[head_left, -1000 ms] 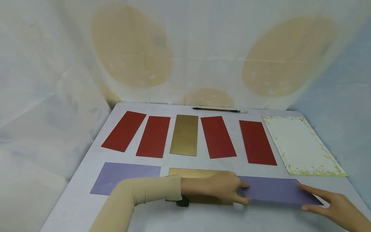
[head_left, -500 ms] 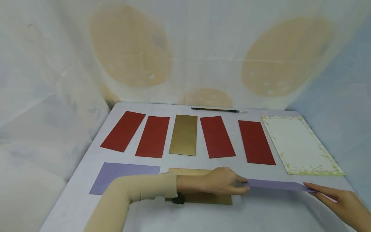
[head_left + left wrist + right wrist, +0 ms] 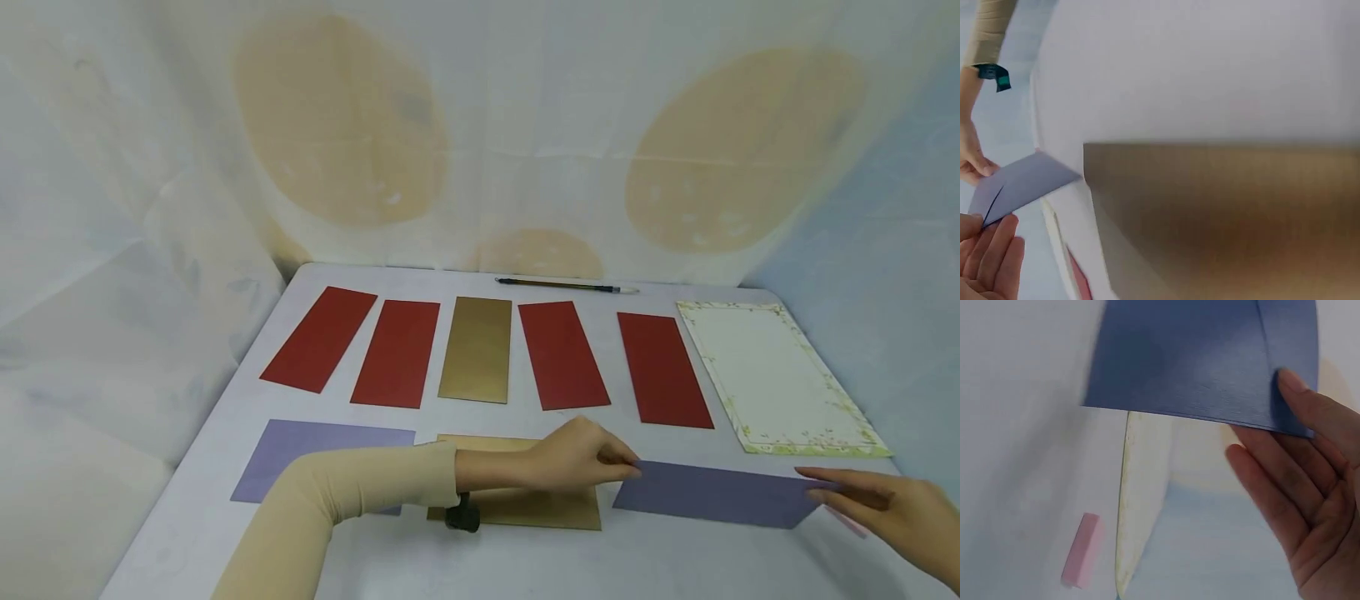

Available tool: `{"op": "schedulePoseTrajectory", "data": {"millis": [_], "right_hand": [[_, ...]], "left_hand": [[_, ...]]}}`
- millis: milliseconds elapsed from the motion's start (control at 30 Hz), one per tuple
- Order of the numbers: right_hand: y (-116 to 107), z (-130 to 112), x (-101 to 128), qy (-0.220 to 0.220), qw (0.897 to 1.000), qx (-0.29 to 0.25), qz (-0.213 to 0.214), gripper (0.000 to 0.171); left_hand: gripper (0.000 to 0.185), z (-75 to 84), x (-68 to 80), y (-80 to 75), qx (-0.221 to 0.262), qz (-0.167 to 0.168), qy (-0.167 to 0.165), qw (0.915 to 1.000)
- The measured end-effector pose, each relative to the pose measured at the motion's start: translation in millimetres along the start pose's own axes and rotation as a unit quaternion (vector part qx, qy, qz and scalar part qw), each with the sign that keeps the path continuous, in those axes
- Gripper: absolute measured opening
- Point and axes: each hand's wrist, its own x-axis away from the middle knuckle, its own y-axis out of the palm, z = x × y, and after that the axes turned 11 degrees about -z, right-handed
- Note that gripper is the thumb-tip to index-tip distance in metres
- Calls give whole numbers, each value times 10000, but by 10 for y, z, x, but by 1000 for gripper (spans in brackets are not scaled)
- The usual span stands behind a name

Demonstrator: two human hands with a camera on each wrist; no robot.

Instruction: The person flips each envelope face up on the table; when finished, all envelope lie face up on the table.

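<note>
Well, left hand [image 3: 573,458] and right hand [image 3: 892,508] pinch a purple envelope's [image 3: 708,496] edges (open tabletop [image 3: 585,571] below)

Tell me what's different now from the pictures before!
The purple paper tipped: half a second ago it looked almost edge-on, now its wide face shows. The left hand moved up a little; the right hand moved slightly right since the first picture. Both hold the paper. The red cards, gold cards, brush and flowery white sheet stayed put.
</note>
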Motion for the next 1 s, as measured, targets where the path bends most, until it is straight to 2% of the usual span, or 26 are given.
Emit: {"op": "schedulePoseTrajectory", "data": {"millis": [100,200,300,433,533,667,867,1000], "right_hand": [[-2,20,-46,344,9981,-125,-486,25],[19,27,-102,623,9958,-152,-655,32],[72,18,-143,696,9968,-66,-380,38],[178,3,-194,544,9984,-134,89,44],[253,12,-217,404,9982,-169,413,47],[329,60,-225,152,9971,-106,745,46],[425,158,-247,-3,9981,33,621,41],[462,206,-254,-183,9979,107,604,40]], "left_hand": [[16,-22,-16,19,421,9,-256,9988],[22,-69,-42,46,358,129,-390,9985],[32,-122,-73,63,41,307,-361,9989],[39,-182,-95,35,-507,413,-304,9974],[41,-236,-103,6,-771,360,-274,9960],[40,-308,-130,2,-858,224,-197,9959],[41,-382,-208,44,-1058,-170,-376,9935],[40,-431,-267,79,-1158,-274,-499,9916]]}}
